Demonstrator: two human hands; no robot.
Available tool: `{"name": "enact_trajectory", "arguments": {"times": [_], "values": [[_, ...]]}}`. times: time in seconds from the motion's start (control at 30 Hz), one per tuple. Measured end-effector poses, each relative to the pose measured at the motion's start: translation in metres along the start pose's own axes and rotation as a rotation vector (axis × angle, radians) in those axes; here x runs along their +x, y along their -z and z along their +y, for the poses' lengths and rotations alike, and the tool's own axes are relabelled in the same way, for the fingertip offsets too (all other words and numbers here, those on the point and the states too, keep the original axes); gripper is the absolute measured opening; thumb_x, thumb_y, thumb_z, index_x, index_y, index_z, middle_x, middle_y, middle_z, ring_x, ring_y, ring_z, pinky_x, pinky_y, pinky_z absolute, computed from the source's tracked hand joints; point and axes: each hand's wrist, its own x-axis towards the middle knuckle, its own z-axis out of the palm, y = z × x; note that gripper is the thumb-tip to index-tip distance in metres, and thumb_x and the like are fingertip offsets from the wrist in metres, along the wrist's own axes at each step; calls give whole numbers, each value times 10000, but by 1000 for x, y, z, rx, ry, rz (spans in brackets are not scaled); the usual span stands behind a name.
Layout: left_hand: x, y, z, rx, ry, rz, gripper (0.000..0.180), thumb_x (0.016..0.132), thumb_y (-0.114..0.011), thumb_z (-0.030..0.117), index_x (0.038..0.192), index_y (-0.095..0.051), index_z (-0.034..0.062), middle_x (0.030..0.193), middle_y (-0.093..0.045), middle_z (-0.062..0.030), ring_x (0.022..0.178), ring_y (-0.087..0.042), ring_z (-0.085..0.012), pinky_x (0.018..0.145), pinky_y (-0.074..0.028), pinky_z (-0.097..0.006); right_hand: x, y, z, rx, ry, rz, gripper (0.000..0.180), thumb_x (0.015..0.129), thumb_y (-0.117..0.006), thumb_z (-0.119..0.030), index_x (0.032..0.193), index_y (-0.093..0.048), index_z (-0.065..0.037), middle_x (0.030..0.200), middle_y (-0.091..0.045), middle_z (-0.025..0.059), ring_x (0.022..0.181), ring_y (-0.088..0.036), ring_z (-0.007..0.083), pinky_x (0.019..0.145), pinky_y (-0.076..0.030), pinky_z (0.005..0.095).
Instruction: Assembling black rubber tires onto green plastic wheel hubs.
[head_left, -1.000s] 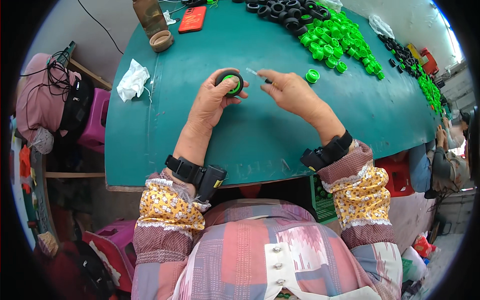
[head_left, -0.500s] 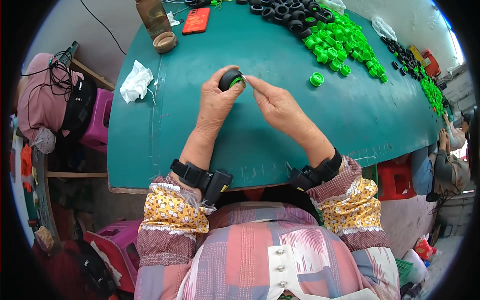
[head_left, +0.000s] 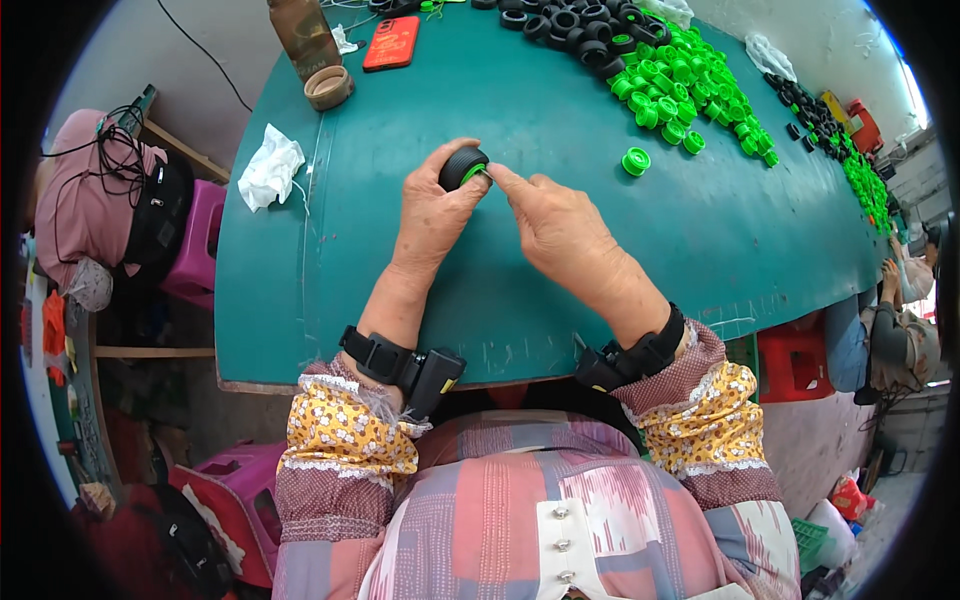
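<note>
A small black toy tyre (head_left: pixel 461 165) with a bright green hub inside is gripped between the thumb and fingers of my left hand (head_left: pixel 430 212), a little above the table. My right hand (head_left: pixel 560 222) is closed, its index finger and thumb meeting the tyre's right side where the green shows. A thin, shiny sliver is visible at those fingertips, too small to name. Toward the far right lies a pile of green wheel hubs (head_left: pixel 690 80), with one loose green hub (head_left: pixel 635 161) in front of it. Several black tyres (head_left: pixel 575 25) are heaped beside that pile.
Along the left of the green table (head_left: pixel 380 120) are a crumpled white tissue (head_left: pixel 271 168), a brown bottle (head_left: pixel 304 38), its round cap (head_left: pixel 328 88) and a red phone (head_left: pixel 391 43). Another person (head_left: pixel 900 310) sits at the right by more tyres and hubs. Pink stools stand left.
The tyre has tilted slightly in my left hand. My right hand has shifted a little, its fingertips now lower against the tyre's green rim.
</note>
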Motion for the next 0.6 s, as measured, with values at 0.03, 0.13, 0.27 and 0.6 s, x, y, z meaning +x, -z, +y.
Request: {"name": "enact_trajectory", "arguments": {"times": [0.03,0.13,0.27,0.6], "values": [[0,0,-1,22,-7,-1,297,725,-666,93,1007,-598,33,797,-581,-31,709,-535,-98,651,-461,-235,0,1,1,-28,0,-33,366,804,-449,-62,1170,-459,-52,779,-596,186,695,-586,346,592,-469,442],[2,0,-3,40,2,-27,296,739,-641,72,1027,-584,26,837,-589,-51,734,-553,-107,675,-465,-237,-2,2,3,-42,-40,-57,386,802,-449,-62,1188,-439,-57,752,-591,168,678,-583,348,579,-471,439],[2,2,0,-77,77,-77,304,771,-604,53,1068,-552,10,924,-601,-100,774,-589,-131,702,-472,-235,-1,3,6,44,-40,210,395,805,-438,-56,1199,-428,-59,754,-577,167,675,-572,351,590,-465,439],[-1,-2,11,-213,147,-84,307,740,-650,63,1038,-580,38,852,-581,-42,777,-581,-107,708,-468,-220,-1,1,8,108,60,149,344,812,-444,-49,1153,-481,-65,775,-575,165,690,-568,332,598,-456,419]]}}
